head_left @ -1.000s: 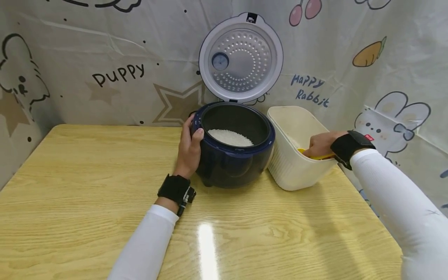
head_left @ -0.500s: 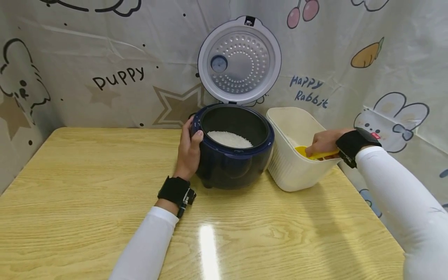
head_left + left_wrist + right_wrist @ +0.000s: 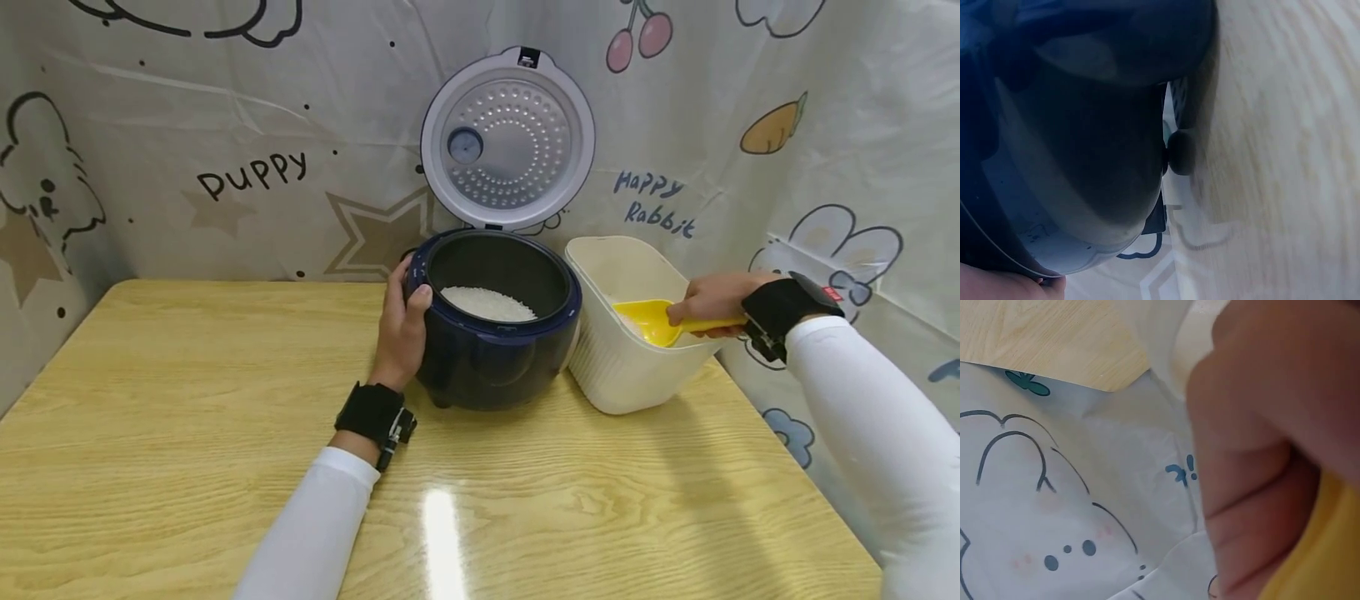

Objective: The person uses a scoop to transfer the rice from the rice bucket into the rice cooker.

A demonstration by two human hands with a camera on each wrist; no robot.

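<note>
In the head view a dark blue rice cooker (image 3: 495, 371) stands with its lid (image 3: 510, 146) raised, and white rice (image 3: 487, 303) lies in its inner pot. My left hand (image 3: 400, 337) holds the cooker's left side, thumb near the rim; some of its fingers are hidden behind the body. The cooker's glossy side (image 3: 1085, 156) fills much of the left wrist view. My right hand (image 3: 712, 302) grips the handle of a yellow scoop (image 3: 654, 321) over the cream bin (image 3: 637, 375). Whether the scoop bears rice is hard to tell. The right wrist view catches the curled fingers (image 3: 1241, 487) close up.
The bin stands against the cooker's right side, near the right edge of the wooden table (image 3: 225, 433). A printed cloth (image 3: 247, 100) hangs behind and at the sides. The raised lid stands just in front of the cloth.
My right hand has moved up and to the right, bringing the scoop's yellow bowl into sight above the bin's rim. The left hand stays on the cooker. The view has tilted slightly up.
</note>
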